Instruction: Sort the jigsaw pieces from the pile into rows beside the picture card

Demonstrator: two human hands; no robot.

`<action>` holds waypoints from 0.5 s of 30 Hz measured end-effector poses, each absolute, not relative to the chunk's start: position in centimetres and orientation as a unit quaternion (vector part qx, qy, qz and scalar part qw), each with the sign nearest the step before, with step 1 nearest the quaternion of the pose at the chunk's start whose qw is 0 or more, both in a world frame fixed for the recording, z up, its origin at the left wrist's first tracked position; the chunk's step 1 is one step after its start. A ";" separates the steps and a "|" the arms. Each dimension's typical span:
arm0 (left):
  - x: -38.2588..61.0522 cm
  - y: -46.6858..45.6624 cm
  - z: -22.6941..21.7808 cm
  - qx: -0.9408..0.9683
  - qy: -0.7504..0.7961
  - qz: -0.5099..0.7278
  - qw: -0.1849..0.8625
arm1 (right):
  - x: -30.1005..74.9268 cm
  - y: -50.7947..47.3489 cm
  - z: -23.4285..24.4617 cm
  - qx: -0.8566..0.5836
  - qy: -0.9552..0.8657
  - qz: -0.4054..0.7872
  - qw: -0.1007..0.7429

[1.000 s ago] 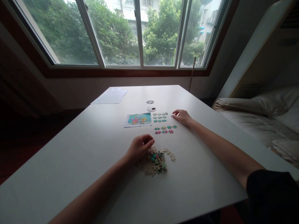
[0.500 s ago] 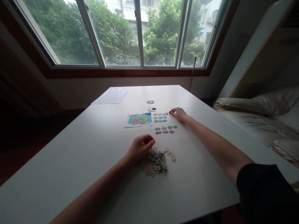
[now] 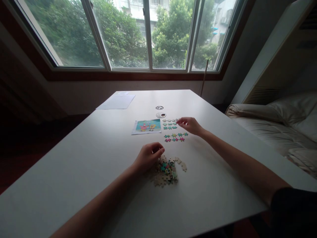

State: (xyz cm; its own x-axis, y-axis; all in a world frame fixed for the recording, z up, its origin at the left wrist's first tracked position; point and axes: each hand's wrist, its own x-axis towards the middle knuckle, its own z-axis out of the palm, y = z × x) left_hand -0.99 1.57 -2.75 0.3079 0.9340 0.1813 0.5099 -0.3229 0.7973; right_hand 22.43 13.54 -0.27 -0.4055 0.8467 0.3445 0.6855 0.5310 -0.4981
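Note:
My left hand (image 3: 149, 156) rests at the left edge of a heap of loose jigsaw pieces (image 3: 164, 173). Its fingers are curled toward the thumb; whatever they may hold is hidden. Most pieces in the heap lie tan side up, with some teal, pink and yellow faces among them. Farther off, my right hand (image 3: 190, 126) hovers by the right end of the upper rows of sorted pieces (image 3: 169, 124), fingers slightly apart and no piece visible in them. Two lower rows of sorted pieces (image 3: 175, 139) lie nearer me. Left of the rows is a cartoon picture sheet (image 3: 148, 126).
Two round flat discs (image 3: 160, 115) lie beyond the picture on the white table (image 3: 99, 158). White paper sheets (image 3: 116, 101) lie at the far left edge. A pale sofa (image 3: 269, 129) stands to the right, with windows (image 3: 128, 36) beyond the table.
My right hand has drawn back slightly toward me from the end of the farthest row, its fingers loosening. My left hand has stayed by the heap.

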 end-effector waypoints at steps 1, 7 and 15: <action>-1.0 1.6 -2.7 0.742 0.486 0.333 0.320 | 22.4 12.2 0.1 -0.422 -0.849 0.181 0.263; -0.8 1.5 -2.6 0.741 0.488 0.338 0.315 | 23.0 5.1 1.4 -0.295 -0.900 0.317 0.053; -0.8 1.5 -2.5 0.744 0.489 0.340 0.302 | 22.5 2.5 1.1 -0.330 -0.915 0.232 0.028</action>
State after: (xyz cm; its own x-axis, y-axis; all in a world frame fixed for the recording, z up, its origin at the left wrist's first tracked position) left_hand -0.81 1.45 -2.47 0.2902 0.9333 0.2117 0.5227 -0.3399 0.7819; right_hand 22.52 2.47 1.13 -0.7811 0.6161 -0.1016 0.5902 0.6754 -0.4422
